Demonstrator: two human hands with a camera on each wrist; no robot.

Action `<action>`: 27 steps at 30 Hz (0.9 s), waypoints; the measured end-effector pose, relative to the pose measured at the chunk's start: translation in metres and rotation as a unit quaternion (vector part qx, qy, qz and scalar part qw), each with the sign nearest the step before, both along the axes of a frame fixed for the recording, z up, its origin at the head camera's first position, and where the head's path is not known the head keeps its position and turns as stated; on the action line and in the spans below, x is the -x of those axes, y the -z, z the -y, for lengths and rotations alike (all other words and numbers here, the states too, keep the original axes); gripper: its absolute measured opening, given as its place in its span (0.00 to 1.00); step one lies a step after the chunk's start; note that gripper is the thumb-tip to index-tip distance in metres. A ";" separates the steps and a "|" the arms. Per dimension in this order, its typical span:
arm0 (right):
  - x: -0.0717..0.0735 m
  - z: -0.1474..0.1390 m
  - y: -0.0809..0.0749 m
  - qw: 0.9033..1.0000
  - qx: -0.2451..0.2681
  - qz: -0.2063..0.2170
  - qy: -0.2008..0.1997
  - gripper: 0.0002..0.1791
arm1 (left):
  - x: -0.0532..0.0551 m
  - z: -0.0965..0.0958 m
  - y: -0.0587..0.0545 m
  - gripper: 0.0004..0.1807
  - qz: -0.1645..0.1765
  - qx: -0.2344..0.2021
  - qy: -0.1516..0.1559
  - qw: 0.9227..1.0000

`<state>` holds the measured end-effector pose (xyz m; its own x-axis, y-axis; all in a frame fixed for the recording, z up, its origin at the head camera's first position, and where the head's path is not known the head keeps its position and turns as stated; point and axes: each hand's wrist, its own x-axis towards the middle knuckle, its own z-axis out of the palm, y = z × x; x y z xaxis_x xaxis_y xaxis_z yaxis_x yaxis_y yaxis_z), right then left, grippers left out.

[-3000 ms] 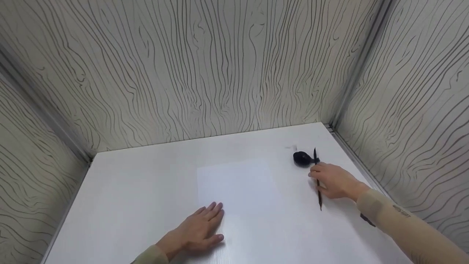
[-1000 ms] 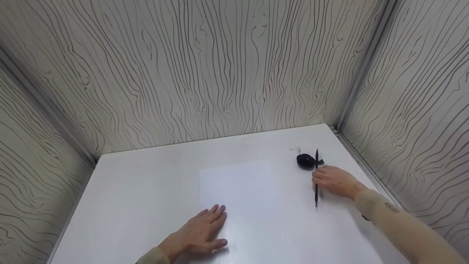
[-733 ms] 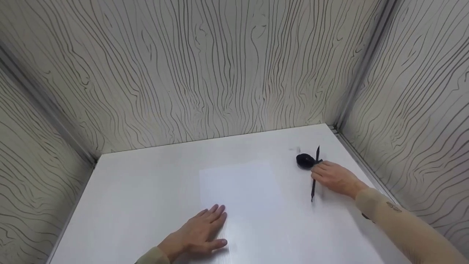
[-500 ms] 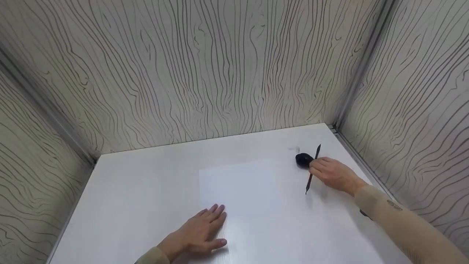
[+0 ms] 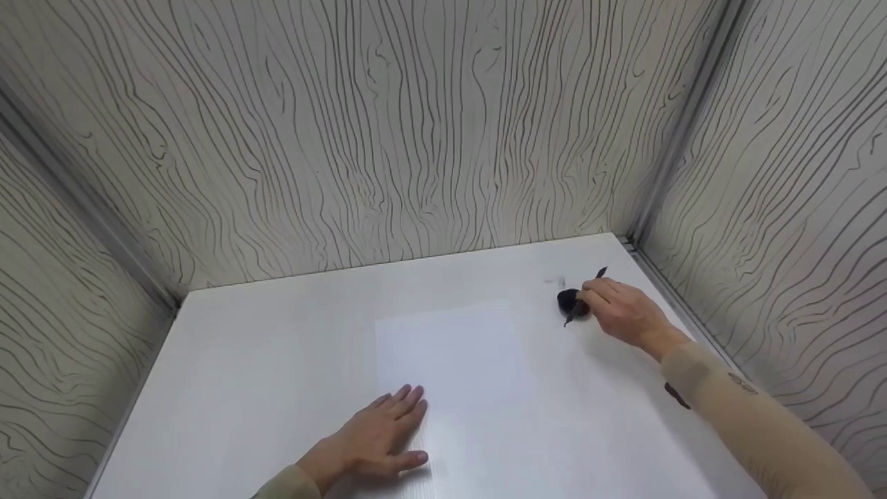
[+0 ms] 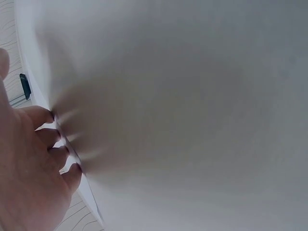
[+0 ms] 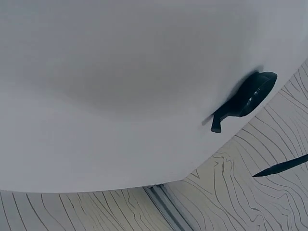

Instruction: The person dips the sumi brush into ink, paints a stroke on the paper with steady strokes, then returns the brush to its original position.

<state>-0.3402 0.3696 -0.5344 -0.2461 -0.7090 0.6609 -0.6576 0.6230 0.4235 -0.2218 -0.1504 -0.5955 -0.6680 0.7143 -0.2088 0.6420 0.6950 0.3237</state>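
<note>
My right hand (image 5: 627, 315) pinches a slim dark writing brush (image 5: 574, 315), held aslant with its pointed tip up and away to the right. The brush's lower end overlaps a small black rounded dish (image 5: 566, 299) in the head view. In the right wrist view the dish (image 7: 257, 94) lies on the table with a short stub handle, and the tapered brush tip (image 7: 279, 168) shows at the right edge. My left hand (image 5: 378, 433) lies flat, fingers spread, its fingertips at the near left corner of a white paper sheet (image 5: 450, 353).
The white table (image 5: 242, 367) meets a wood-grain patterned wall (image 5: 416, 138) at the back, with more such panels on both sides. A faint grey smudge (image 5: 556, 281) marks the table just beyond the dish.
My right hand has moved up and left toward the dish. The brush has turned from nearly upright in the view to slanted, its lower end swinging up to the dish. The left hand stays put.
</note>
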 end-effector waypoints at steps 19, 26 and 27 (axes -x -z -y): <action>0.022 0.026 -0.015 0.976 0.205 0.062 0.047 0.14 | 0.000 0.000 -0.004 0.54 0.002 -0.005 -0.001 1.000; 0.028 0.032 -0.012 0.941 0.310 0.109 0.077 0.09 | 0.001 -0.001 -0.003 0.55 0.008 -0.002 -0.007 1.000; 0.029 0.033 -0.011 0.933 0.330 0.118 0.078 0.08 | 0.001 -0.001 -0.003 0.55 0.009 -0.002 -0.007 1.000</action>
<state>-0.3696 0.3370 -0.5233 -0.5056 -0.1103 0.8557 -0.5637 0.7930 -0.2309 -0.2229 -0.1497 -0.5925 -0.6740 0.7058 -0.2179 0.6264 0.7025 0.3378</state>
